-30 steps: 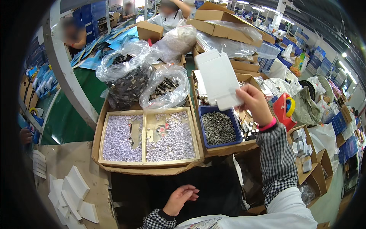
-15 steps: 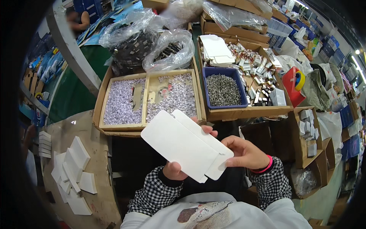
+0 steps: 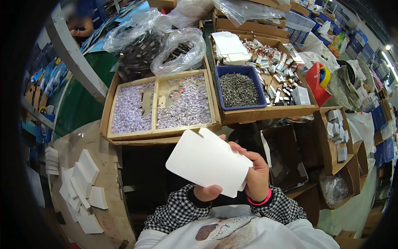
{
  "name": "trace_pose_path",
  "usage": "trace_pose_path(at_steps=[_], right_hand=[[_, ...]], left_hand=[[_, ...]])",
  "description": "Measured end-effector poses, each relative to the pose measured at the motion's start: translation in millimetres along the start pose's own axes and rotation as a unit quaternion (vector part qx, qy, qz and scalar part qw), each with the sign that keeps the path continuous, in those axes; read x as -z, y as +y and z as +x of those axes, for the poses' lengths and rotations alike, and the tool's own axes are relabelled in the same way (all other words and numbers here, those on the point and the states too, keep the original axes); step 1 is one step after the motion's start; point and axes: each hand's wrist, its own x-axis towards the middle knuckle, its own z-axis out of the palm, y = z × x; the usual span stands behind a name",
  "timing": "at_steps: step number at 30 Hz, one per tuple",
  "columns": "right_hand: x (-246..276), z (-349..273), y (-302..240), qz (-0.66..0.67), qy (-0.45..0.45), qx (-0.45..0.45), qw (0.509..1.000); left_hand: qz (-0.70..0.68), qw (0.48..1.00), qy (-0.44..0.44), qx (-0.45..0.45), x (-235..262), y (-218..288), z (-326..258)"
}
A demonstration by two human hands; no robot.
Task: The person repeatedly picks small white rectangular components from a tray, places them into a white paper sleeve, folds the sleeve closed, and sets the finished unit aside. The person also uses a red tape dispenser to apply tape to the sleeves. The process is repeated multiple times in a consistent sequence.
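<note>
A flat white cardboard box blank (image 3: 207, 162) with rounded flaps is held between my two hands, in front of my chest. My left hand (image 3: 208, 192) grips its lower left edge, the thumb on top and the other fingers mostly hidden beneath. My right hand (image 3: 258, 176) is closed around the right end, where the blank's flap is partly covered by my fingers. Beyond the blank stands a divided wooden tray (image 3: 155, 106) of small pale pieces. A blue plastic bin (image 3: 265, 101) of small metal parts sits to the tray's right.
White boxes (image 3: 85, 174) lie piled on a cardboard-covered surface at left. Small silvery parts (image 3: 275, 68) and white flat blanks (image 3: 230, 46) fill a carton behind the bin. A red tape dispenser (image 3: 317, 85) stands right of it. Another person's hand (image 3: 74, 32) shows far left.
My right hand has moved inward and turned upright around the blank's right end. The blank has shifted slightly right, and its long side flap no longer shows.
</note>
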Motion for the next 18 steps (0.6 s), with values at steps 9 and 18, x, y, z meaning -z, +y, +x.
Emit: trace_pose_path(at_steps=[9, 18], right_hand=[[35.4, 19.2, -35.8, -0.436, -0.05, 0.478, 0.761], [41.5, 16.4, -18.4, -0.426, -0.193, 0.583, 0.664]], left_hand=[[0.047, 0.974, 0.157, 0.157, -10.2, 7.4, -9.1], [-0.025, 0.967, 0.203, 0.151, -6.0, 7.1, -15.5]])
